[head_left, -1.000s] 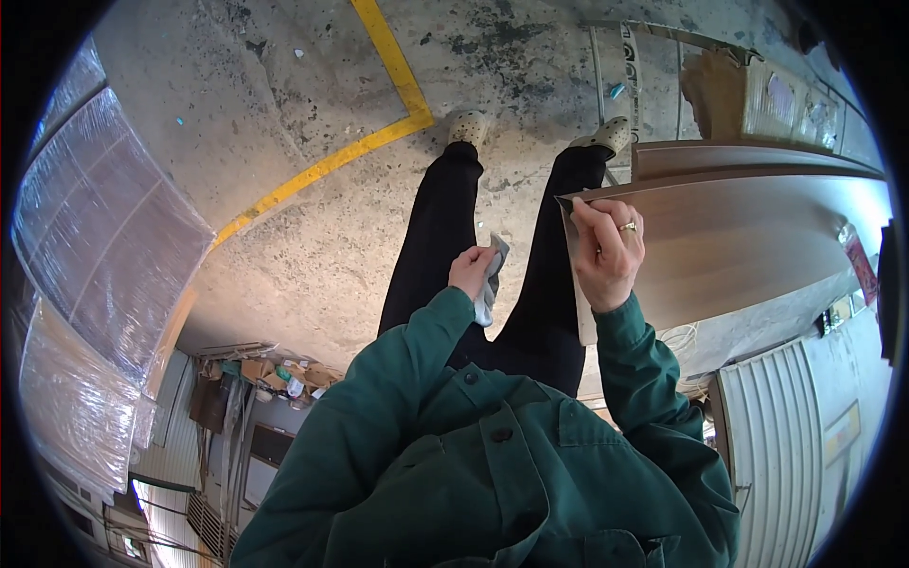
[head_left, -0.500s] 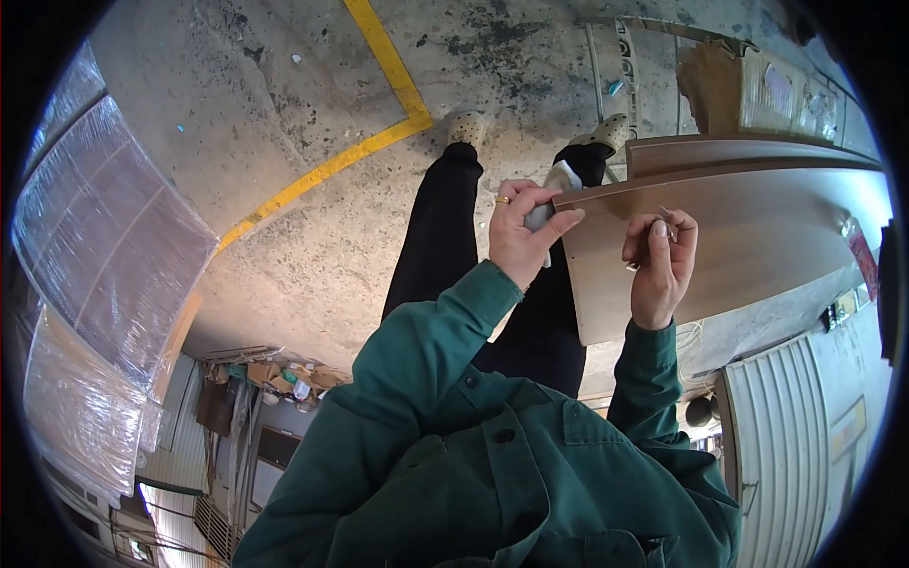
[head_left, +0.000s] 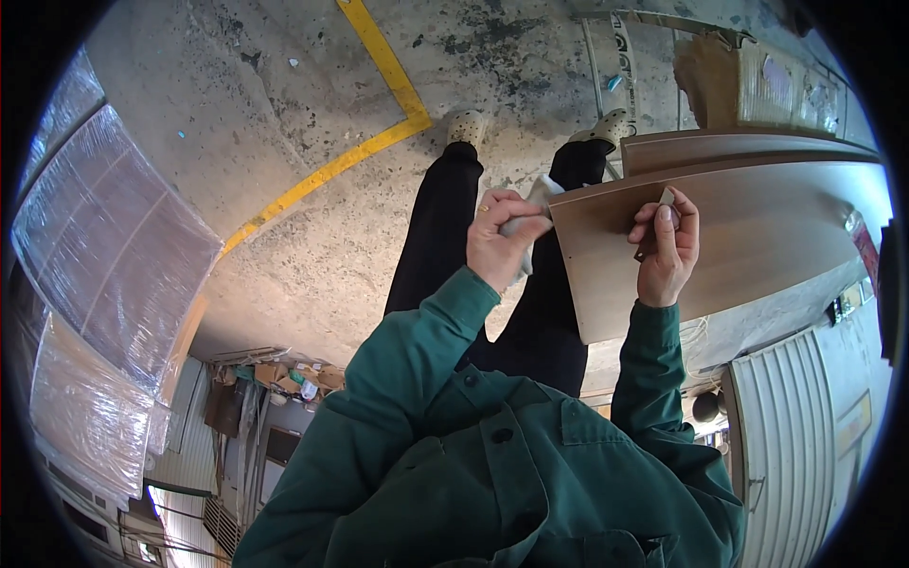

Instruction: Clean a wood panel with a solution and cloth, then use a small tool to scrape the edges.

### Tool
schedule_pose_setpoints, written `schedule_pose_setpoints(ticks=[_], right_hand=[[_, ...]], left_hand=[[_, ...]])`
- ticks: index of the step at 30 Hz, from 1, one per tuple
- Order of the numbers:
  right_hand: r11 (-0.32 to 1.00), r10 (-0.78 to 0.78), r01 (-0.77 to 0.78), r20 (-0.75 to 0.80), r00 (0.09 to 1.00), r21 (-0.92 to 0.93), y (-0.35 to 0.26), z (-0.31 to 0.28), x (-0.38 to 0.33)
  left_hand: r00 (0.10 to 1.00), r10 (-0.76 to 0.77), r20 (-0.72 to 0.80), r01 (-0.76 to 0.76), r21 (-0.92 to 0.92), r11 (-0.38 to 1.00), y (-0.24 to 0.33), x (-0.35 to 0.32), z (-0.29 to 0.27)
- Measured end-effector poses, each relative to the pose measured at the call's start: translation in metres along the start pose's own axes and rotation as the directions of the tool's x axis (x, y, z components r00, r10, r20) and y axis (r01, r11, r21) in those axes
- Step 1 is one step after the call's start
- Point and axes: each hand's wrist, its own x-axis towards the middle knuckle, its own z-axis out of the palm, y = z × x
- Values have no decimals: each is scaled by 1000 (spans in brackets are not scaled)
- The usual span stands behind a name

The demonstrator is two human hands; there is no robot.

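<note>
My left hand [head_left: 496, 248] is closed around a crumpled whitish cloth [head_left: 543, 188], just left of the near corner of a brown wood-look panel [head_left: 757, 237]. Part of the cloth hangs below the fingers. Over the panel's broad face, my right hand [head_left: 668, 254] pinches a small flat brownish piece [head_left: 667, 197] between thumb and fingers. One end pokes up past the fingertips and a darker edge shows beside the palm. Its exact kind cannot be made out. The panel stands on edge, with small dark holes along its near end.
A second brown panel [head_left: 720, 150] stands behind the first. Cardboard and wrapped packing [head_left: 781, 93] lie at the far right. Film-wrapped stacks [head_left: 114, 246] rise on the left. A yellow line [head_left: 322, 174] crosses the stained concrete floor, and my feet stand just beyond the panel's corner.
My left hand with the cloth has moved left, off the panel's corner. My right hand has risen slightly, and the small piece in it shows more of its flat side.
</note>
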Motion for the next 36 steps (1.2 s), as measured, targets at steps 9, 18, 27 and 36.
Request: schedule_pose_setpoints(ticks=[9, 18, 27, 36], right_hand=[[998, -11, 13, -31, 999, 58, 2, -3, -2], [989, 39, -7, -208, 977, 150, -11, -25, -1], [687, -378, 166, -152, 913, -708, -22, 10, 7], [826, -182, -88, -412, 893, -557, -33, -5, 41]], left_hand=[[991, -31, -131, 34, 20, 999, 23, 8, 22], [980, 194, -32, -166, 395, 904, 47, 44, 3], [943, 37, 330, -276, 716, 641, 78, 60, 33], [943, 3, 333, -213, 597, 774, 63, 63, 34]])
